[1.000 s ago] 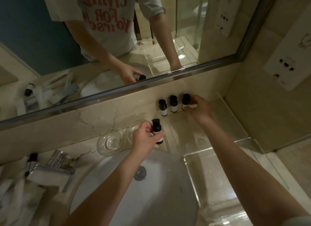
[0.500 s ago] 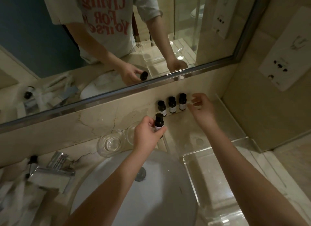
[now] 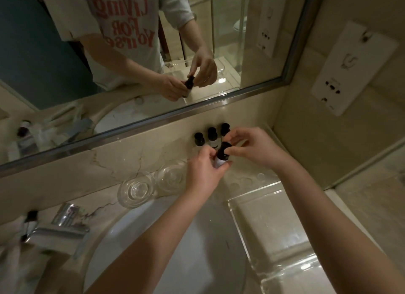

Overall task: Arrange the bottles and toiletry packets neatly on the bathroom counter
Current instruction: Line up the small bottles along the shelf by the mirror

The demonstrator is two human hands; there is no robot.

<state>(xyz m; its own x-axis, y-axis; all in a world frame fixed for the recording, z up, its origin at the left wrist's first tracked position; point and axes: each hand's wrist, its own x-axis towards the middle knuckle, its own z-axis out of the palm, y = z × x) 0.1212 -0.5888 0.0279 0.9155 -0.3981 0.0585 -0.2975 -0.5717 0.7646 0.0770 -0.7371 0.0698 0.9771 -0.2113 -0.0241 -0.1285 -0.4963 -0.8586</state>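
We hold one small dark bottle [image 3: 222, 155] in the air above the back strip of the counter [image 3: 103, 206], just past the far rim of the sink basin [image 3: 175, 245]. Our left grip [image 3: 203, 173] wraps round its pale-labelled body from seven o'clock. Our right grip [image 3: 252, 148] pinches the black cap from three o'clock.

At twelve o'clock from the held bottle, a row of three bottles [image 3: 212, 137] stands upright against the backsplash under the mirror frame [image 3: 153, 120]. Our right fingers partly hide the rightmost one, and we cannot tell whether the held bottle touches it. Right of the row, counter surface shows as far as the side wall at two o'clock.

At nine o'clock from our left grip two glass dishes [image 3: 137, 188] sit side by side on the basin's edge, the nearer one just beside our wrist. At five o'clock a clear tray [image 3: 274, 217] runs along the basin's right edge. Far out at eight o'clock are the faucet [image 3: 63, 225], another small bottle [image 3: 30, 219] and blurred white packets [image 3: 11, 263].
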